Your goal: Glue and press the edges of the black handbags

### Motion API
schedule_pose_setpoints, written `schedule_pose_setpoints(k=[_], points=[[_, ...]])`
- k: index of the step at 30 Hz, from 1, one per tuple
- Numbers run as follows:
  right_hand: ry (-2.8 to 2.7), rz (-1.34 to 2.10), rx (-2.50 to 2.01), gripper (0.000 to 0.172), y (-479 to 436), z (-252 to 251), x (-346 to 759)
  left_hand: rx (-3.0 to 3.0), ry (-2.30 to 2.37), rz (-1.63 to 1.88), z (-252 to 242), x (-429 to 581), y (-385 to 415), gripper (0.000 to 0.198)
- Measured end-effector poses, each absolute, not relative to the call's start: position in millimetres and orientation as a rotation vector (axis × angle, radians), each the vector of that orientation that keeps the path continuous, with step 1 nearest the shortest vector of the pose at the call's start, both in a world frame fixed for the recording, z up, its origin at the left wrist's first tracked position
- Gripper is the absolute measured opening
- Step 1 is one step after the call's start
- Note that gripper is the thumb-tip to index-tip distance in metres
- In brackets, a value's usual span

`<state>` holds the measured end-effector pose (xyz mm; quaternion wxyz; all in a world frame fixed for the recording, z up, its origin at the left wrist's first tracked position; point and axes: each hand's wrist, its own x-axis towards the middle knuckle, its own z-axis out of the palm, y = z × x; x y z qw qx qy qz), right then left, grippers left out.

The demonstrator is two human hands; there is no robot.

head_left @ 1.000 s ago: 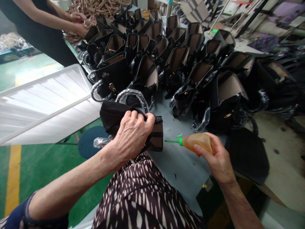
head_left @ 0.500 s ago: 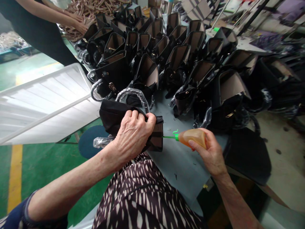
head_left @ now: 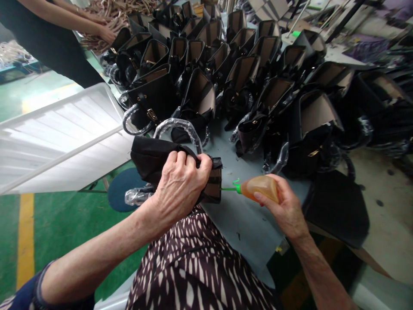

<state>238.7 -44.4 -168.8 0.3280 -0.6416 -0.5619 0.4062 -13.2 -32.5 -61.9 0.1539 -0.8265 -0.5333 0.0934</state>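
Note:
My left hand (head_left: 180, 183) is closed over a black handbag (head_left: 151, 157) lying on its side above my lap, its fingers gripping the dark fabric. Plastic film wraps the bag's handle (head_left: 180, 125), which arches up behind my knuckles. In my right hand (head_left: 285, 206) is an amber glue bottle (head_left: 260, 188) with a green nozzle, held sideways. The nozzle tip meets the brown open edge of the bag (head_left: 213, 185); whether it touches is hard to make out.
Many open black handbags (head_left: 200, 92) crowd the grey table (head_left: 245, 232). A white ribbed tray (head_left: 64, 142) stands at the left, above a round blue stool seat (head_left: 122, 189). At the upper left, a co-worker's hands (head_left: 106, 32) reach toward a heap of brown straps (head_left: 129, 13).
Both hands keep their grips, and the bottle and bag have barely shifted. The co-worker's arm has moved slightly at the upper left. The view has tilted a little.

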Motion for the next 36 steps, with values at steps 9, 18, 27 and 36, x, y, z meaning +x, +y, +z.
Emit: schedule_pose_setpoints(k=[9,18,27,36], points=[[-1.540,1.060,-1.707,0.050,-49,-166,236,-2.351,-1.549,0.219,-65,-13,-42,0.034],[-1.544,1.099,-1.712,0.052,-53,-165,238,-2.309,-1.593,0.226,-65,-9,-56,0.036],[-1.519,1.122,-1.704,0.049,-55,-169,242,-2.288,-1.648,0.255,-68,-7,-81,0.035],[-1.419,1.185,-1.686,0.048,-59,-170,244,-2.256,-1.680,0.210,-70,-3,-95,0.031]])
